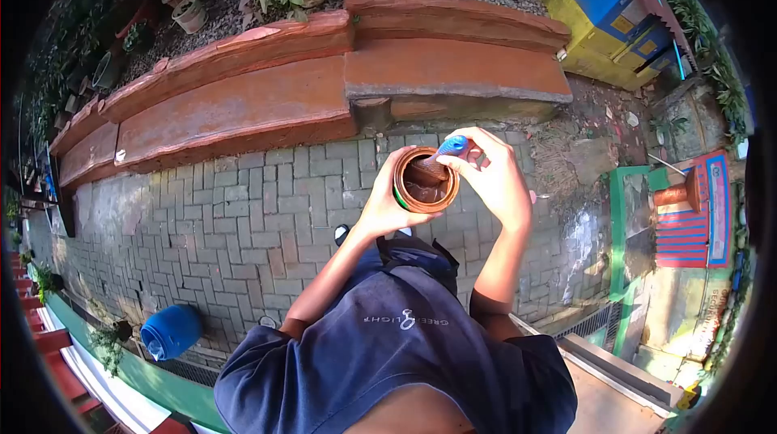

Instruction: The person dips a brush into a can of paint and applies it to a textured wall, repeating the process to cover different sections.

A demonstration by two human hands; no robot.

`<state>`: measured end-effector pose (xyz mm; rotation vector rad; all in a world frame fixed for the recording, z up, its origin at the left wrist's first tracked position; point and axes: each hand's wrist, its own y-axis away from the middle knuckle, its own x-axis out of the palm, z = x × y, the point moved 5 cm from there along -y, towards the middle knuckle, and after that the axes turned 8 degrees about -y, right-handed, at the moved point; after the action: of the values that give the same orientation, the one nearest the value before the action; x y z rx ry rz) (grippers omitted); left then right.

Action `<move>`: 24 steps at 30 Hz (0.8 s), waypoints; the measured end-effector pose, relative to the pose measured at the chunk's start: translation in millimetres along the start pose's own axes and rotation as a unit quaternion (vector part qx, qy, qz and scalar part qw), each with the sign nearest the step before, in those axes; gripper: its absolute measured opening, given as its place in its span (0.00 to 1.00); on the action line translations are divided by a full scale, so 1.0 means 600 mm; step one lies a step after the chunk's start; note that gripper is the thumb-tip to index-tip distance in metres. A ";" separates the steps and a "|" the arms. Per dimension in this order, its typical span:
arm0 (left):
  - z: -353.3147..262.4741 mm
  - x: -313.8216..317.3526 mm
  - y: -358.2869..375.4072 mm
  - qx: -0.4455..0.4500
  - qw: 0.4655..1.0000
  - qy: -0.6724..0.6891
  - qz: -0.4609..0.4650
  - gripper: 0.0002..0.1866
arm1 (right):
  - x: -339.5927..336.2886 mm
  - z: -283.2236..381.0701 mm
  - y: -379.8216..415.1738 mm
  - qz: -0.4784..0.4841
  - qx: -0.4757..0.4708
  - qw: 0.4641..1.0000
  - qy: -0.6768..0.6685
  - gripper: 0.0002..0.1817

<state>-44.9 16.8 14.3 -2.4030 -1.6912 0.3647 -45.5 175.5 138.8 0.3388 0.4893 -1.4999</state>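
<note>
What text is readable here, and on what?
"BANK SAMPAH SONPENINGGILAN 1": blue sign panel at upper right; long word soft, spelling hedged.
"GREEN" and "LIGHT": navy shirt, inverted in view, either side of a curly logo; fabric folds distort some letters.
Small yellow labels on the blue-and-yellow structure: too small.
Far-right painted lettering: too blurred.
Jar: no legible text.

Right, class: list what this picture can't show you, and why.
- Brush tip: head view, lost against the brown contents of the can.
- Can's outer side: head view, mostly hidden by its rim and the left hand.
- Person's legs: head view, mostly hidden by the shirt.
</note>
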 end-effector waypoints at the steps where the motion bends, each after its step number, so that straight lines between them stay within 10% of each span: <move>1: 0.004 -0.002 -0.003 0.002 1.000 0.004 0.007 0.60 | 0.002 0.005 -0.002 -0.011 -0.001 1.000 -0.004 0.17; 17: -0.015 -0.121 0.030 -0.002 0.999 0.005 0.032 0.60 | 0.085 0.016 0.027 -0.125 -0.045 0.988 -0.081 0.42; 24: -0.021 -0.156 0.034 0.012 0.999 -0.001 0.044 0.61 | 0.102 -0.056 0.061 -0.234 -0.045 0.971 -0.005 0.23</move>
<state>-53.2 -78.4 29.8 -2.4656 -1.5763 0.3993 -11.9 141.3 75.9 0.1468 0.6583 -1.9270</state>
